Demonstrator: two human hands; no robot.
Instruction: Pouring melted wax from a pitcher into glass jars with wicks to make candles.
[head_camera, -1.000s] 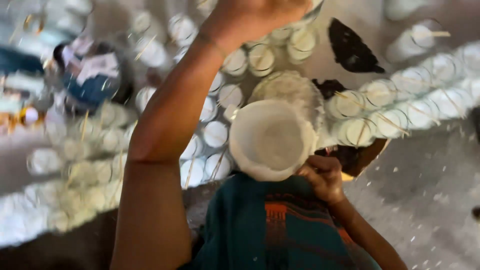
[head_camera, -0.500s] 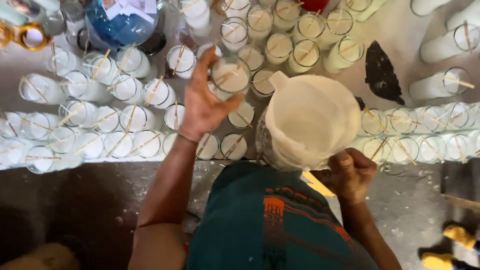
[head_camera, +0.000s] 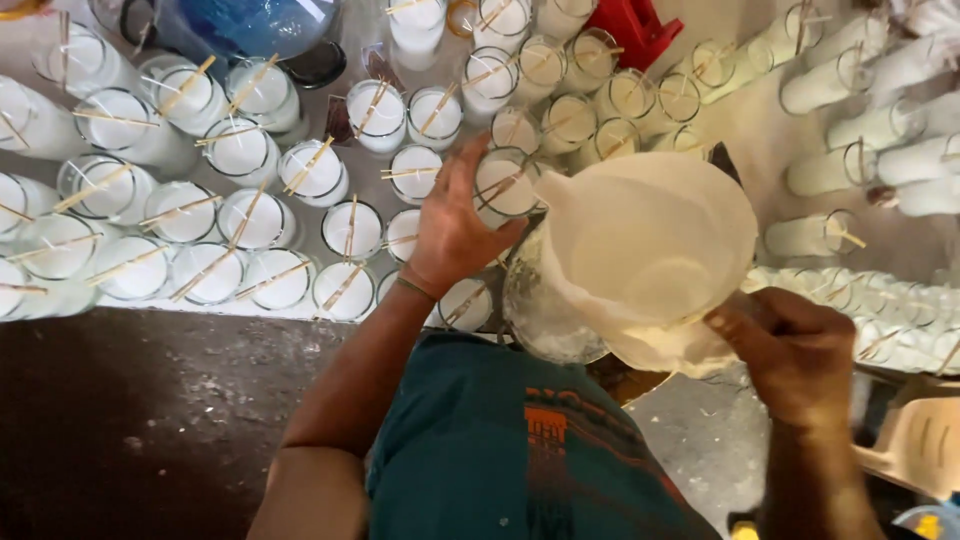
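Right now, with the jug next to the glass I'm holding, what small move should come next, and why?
Probably tip the jug a little further so its spout comes over the glass. The left hand grips that glass, the right hand holds the jug by its handle, and the spout sits right beside the rim. The glasses around it look filled with white wax; how full this one is, I cannot tell.

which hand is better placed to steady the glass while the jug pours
Left. The left hand already grips the glass right at the jug's spout, while the right hand is occupied holding the white jug by its handle.
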